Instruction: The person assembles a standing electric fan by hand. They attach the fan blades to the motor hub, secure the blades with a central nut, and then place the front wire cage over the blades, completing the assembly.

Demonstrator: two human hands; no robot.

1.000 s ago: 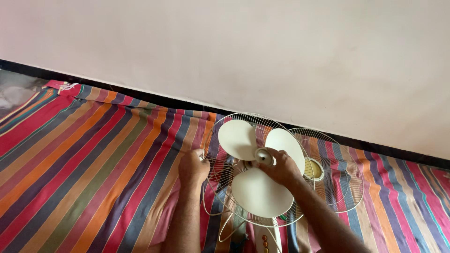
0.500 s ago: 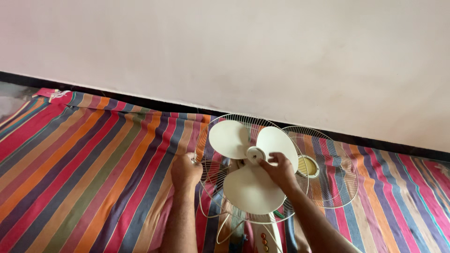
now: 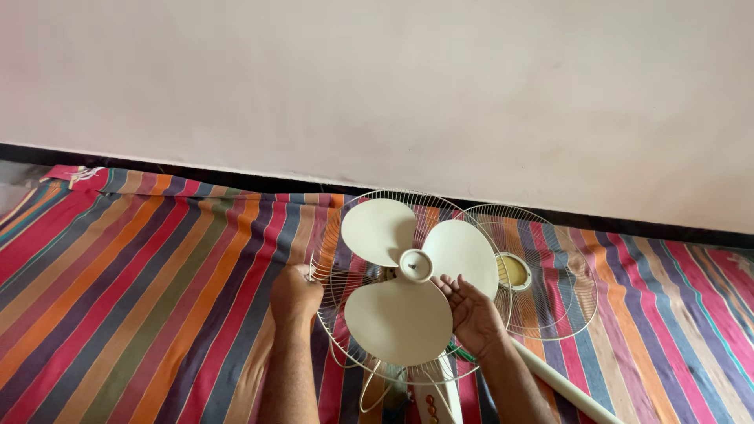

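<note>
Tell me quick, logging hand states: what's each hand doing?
Left hand: closed on the rear wire guard rim.
Right hand: open, fingers against the fan blades.

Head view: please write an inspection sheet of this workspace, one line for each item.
Surface: striped multicoloured cloth spread flat, reaching the wall.
Job's things: cream fan blade with three lobes sits inside the rear wire guard; hub bare.
Clutter: front wire guard lies detached, to the right; white pole lies under the right forearm.
Grippers: left hand grips the rear guard's rim; right hand is open, palm up, at the blade's edge.
Cables: nothing seen for certain.
Surroundings: plain pale wall with dark skirting.
</note>
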